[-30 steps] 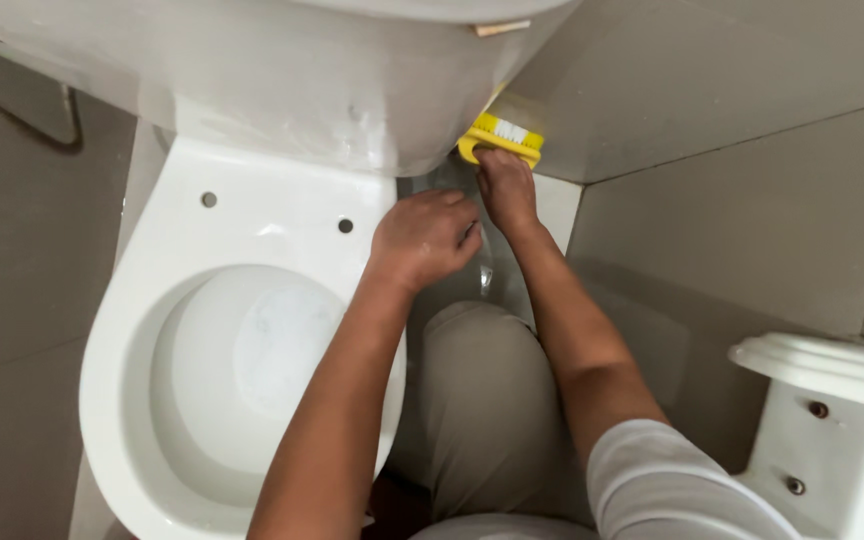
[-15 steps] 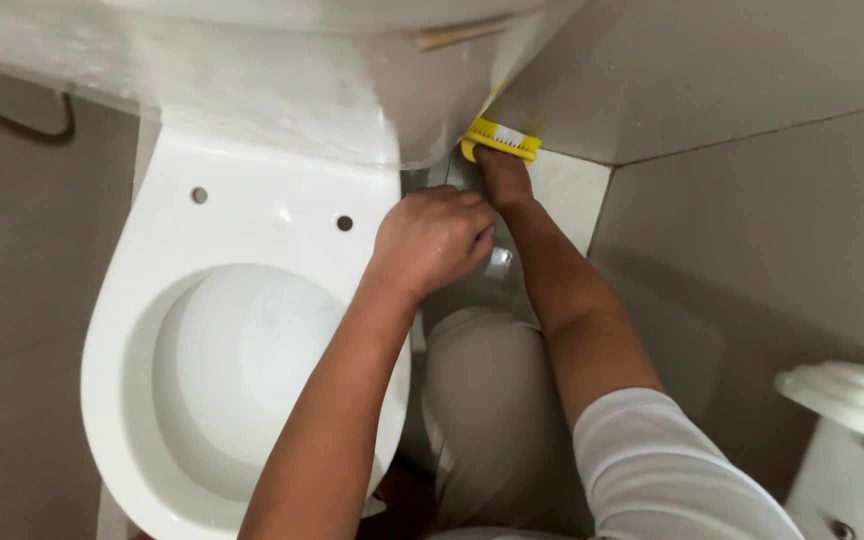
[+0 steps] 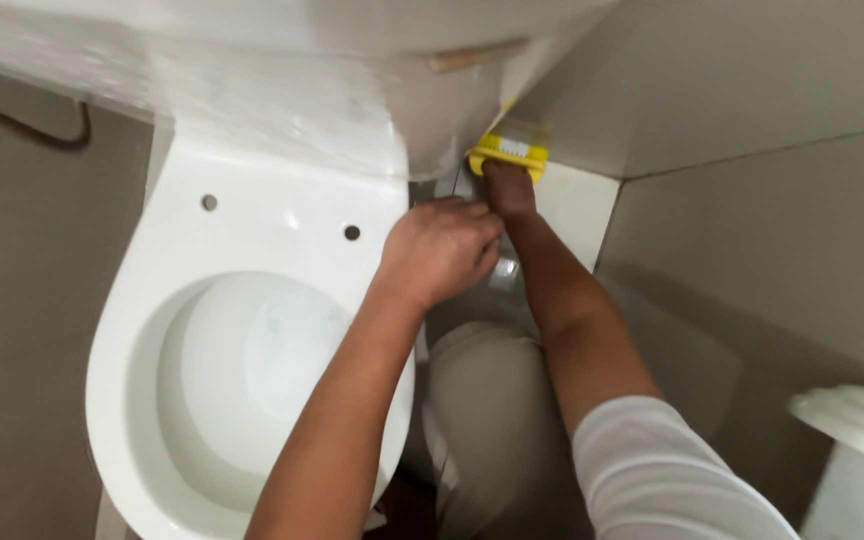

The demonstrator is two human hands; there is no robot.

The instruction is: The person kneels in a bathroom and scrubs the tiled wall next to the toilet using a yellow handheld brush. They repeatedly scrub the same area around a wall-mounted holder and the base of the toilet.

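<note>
Yellow brush: the scrubbing brush sits at about 1 o'clock from the toilet bowl, pressed into the gap where the tank meets the wall tile, bristles turned up toward the tank side.
Right hand: my right hand reaches down beside the toilet with its fingers closed over the brush's near edge, holding it against the corner.
Left hand: my left hand rests at the bowl's 2 o'clock edge, curled into a loose fist; whether those fingers grip anything I cannot tell, as the knuckles hide the palm.
Toilet bowl: the white bowl has no seat on it, two bare bolt holes showing at its back, and the rim looks clean.
Done so far: by my judgement the bowl's top looks finished, bright and free of marks.
Left to do: the narrow corner behind the tank and the floor strip beside it, where the brush is working; I see no foam or wet streaks there to judge how much is scrubbed.
Nearby: a white pedestal piece stands at 4 o'clock, well apart.
</note>
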